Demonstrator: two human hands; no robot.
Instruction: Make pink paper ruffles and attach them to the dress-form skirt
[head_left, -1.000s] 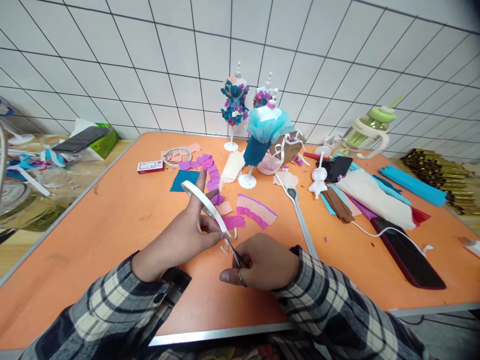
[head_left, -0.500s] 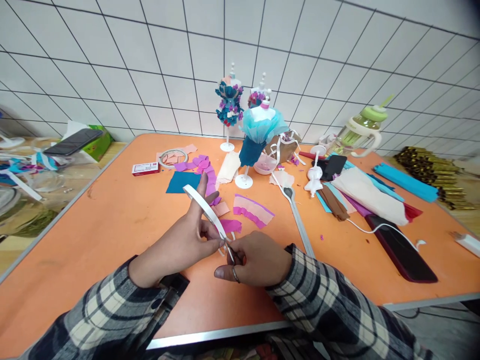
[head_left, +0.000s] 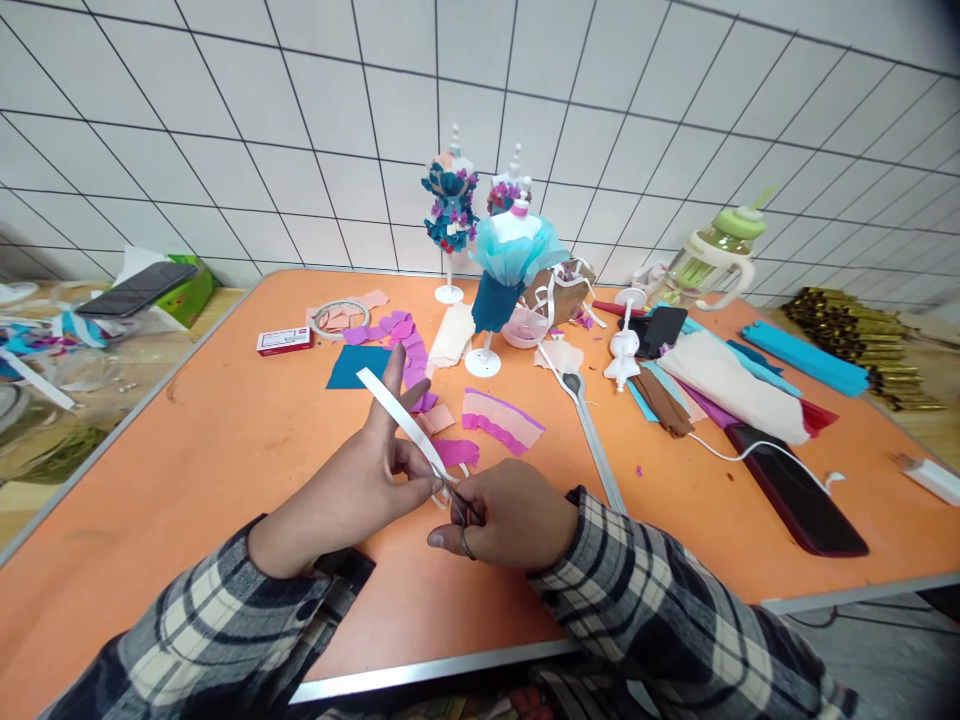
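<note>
Between thumb and fingers, my left hand (head_left: 364,480) pinches a white strip (head_left: 401,415), which slants up and to the left. My right hand (head_left: 514,510) is closed around a small pair of scissors (head_left: 463,508), whose blades meet the strip close to my left thumb tip. A ring sits on one of its digits. Thin white slivers hang below the blades. Just beyond the hands lie a pink-and-purple crepe paper piece (head_left: 502,420), a magenta scrap (head_left: 457,453) and a teal paper square (head_left: 358,366).
Small dress-form stands with paper clothes, the nearest a teal-skirted one (head_left: 491,300), rise at the back. A tape roll (head_left: 340,318) and a small box (head_left: 285,341) lie left. Rightward are folded crepe paper (head_left: 735,385), a phone (head_left: 799,490) and a bottle (head_left: 712,260).
The white strip has turned so its flat face shows more and it looks straighter. The scissor blades now point up-left along it. The whole view has shifted slightly.
</note>
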